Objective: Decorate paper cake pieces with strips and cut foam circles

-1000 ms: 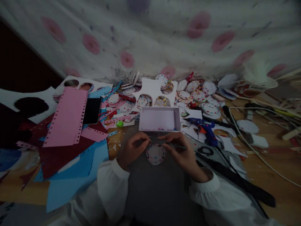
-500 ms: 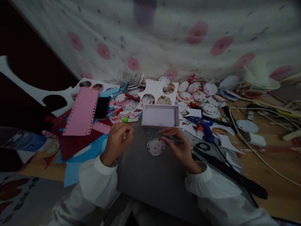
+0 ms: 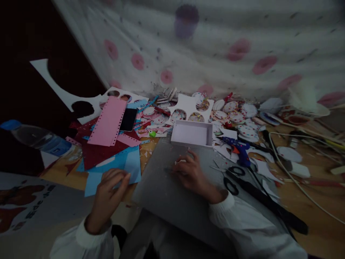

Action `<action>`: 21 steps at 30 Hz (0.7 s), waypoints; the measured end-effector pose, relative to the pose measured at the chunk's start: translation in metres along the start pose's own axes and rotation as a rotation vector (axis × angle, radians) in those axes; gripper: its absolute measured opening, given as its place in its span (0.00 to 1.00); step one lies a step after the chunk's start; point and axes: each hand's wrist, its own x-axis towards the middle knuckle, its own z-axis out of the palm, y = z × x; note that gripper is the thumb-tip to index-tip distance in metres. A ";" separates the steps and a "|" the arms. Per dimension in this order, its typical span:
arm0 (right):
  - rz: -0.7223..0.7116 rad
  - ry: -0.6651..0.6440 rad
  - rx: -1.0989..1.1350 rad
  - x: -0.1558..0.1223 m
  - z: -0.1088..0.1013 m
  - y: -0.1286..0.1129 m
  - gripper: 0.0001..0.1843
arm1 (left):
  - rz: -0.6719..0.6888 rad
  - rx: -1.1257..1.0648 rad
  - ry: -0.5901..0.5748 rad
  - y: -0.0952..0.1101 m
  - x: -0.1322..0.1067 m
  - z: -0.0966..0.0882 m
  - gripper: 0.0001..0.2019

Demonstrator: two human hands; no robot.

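Note:
My left hand (image 3: 110, 192) is at the left, over the front of the light blue sheets (image 3: 132, 160). Its fingers are bent, and the thumb tip meets the forefinger; anything between them is too small to make out. Above the grey mat (image 3: 161, 201), my right hand (image 3: 191, 174) has its fingers curled closed. A thin dark blur and a small pale spot show at the fingertips, but I cannot tell what they are. Just behind that hand stands a shallow white box (image 3: 192, 133). Scissors (image 3: 229, 176) lie to its right.
A blue glue gun (image 3: 241, 151) with an orange trigger lies at right, near a long black bar (image 3: 266, 201) and a white cable (image 3: 275, 154). Pink punched card (image 3: 107, 122), a phone (image 3: 128, 119) and a water bottle (image 3: 43, 138) are left. Dotted discs (image 3: 248, 131) pile up behind.
My left hand has drawn back, down and left. My right hand has moved left over the mat, where the dotted disc lay; that disc no longer shows there. The view has shifted left.

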 end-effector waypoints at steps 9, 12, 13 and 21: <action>0.016 -0.005 0.010 -0.004 0.004 0.000 0.13 | -0.112 -0.122 0.027 0.004 -0.015 0.003 0.06; 0.019 0.024 0.037 -0.003 0.003 -0.001 0.11 | -0.063 -0.134 -0.020 0.009 -0.008 0.005 0.07; 0.027 0.051 0.050 -0.002 0.002 -0.001 0.10 | -0.052 -0.137 -0.036 0.012 -0.004 0.005 0.07; 0.229 0.365 0.227 0.003 -0.023 0.005 0.01 | 0.023 -0.277 -0.157 0.028 0.043 0.033 0.07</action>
